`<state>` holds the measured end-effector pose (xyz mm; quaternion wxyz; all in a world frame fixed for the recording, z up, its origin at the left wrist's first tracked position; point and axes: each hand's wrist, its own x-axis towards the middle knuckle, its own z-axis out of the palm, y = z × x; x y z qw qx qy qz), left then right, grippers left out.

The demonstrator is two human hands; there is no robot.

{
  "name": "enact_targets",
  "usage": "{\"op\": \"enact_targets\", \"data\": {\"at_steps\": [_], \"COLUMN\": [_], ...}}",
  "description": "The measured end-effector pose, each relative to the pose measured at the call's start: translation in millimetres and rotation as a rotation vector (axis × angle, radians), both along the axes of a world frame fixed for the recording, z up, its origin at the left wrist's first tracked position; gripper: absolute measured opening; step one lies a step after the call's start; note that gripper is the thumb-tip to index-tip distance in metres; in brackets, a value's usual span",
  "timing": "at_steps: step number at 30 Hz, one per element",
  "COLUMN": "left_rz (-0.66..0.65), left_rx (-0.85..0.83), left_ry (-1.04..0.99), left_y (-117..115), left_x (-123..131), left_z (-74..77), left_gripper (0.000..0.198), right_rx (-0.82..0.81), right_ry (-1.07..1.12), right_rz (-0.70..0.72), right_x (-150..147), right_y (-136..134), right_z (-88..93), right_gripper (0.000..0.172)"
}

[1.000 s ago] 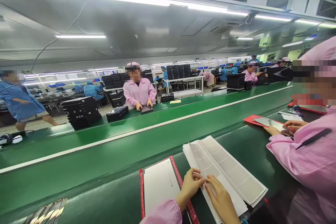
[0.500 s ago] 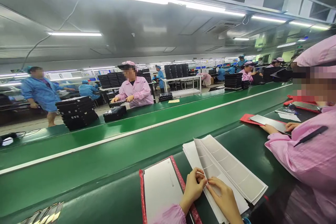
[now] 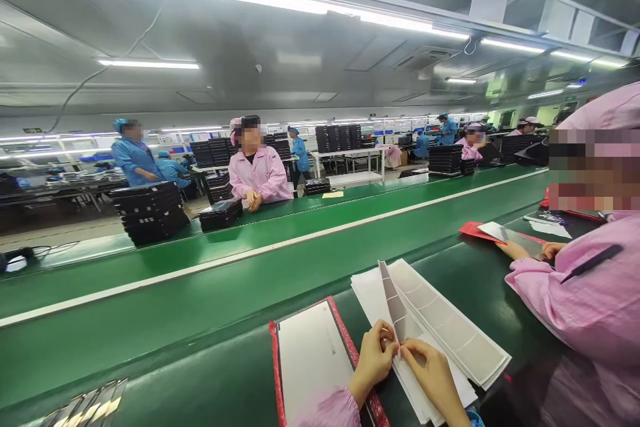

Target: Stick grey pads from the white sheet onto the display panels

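My left hand (image 3: 376, 355) and my right hand (image 3: 429, 368) meet over a stack of paper sheets, their fingertips pinched together on the near end of a raised sticker sheet (image 3: 392, 297). That sheet is grey, split into rectangles by pale lines, and stands tilted up from the stack. Under my wrists lie white sheets (image 3: 367, 287); to their right is a second pile of grey label sheets (image 3: 450, 320) with white borders. Just left of my left hand rests a flat silver panel (image 3: 313, 360) on red bubble wrap (image 3: 278, 373). My left forearm crosses its near corner.
A green conveyor belt (image 3: 210, 300) with a white line runs across. Close on my right, a co-worker in pink (image 3: 565, 280) handles another silver panel (image 3: 505, 235). Black stacked cases (image 3: 150, 213) stand on the far side near a person in pink (image 3: 260, 173). Thin strips (image 3: 90, 407) lie lower left.
The raised sheet now stands more edge-on between my pinched fingers. Across the belt, the person in pink has brought both hands together, and the person in blue at left has shifted right.
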<state>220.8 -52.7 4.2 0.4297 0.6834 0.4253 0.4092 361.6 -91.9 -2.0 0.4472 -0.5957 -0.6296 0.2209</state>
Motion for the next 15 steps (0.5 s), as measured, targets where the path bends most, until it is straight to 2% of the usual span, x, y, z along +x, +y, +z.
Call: {"op": "enact_targets", "data": {"at_steps": [5,9,11,15], "left_rz": [0.091,0.157,0.172,0.175], "left_rx": [-0.003,-0.097,-0.129,-0.149], "left_ry": [0.013,-0.001,-0.009,0.018], "left_y": [0,4,6,8], "left_x": [1,2,1,-1], "left_z": [-3.6,-3.0,-0.5,5.4], "left_gripper": [0.055,0.076,0.081,0.082], "right_rx": [-0.026,-0.004,0.025,0.1], "right_ry": [-0.005,-0.01,-0.012,0.009], "right_rz": [0.02,-0.019,-0.106,-0.384], "right_x": [12,31,45,77], "right_y": [6,17,20,18], "right_z": [11.7,28.0,39.0,63.5], "right_gripper": [0.032,0.029,0.029,0.034]}}
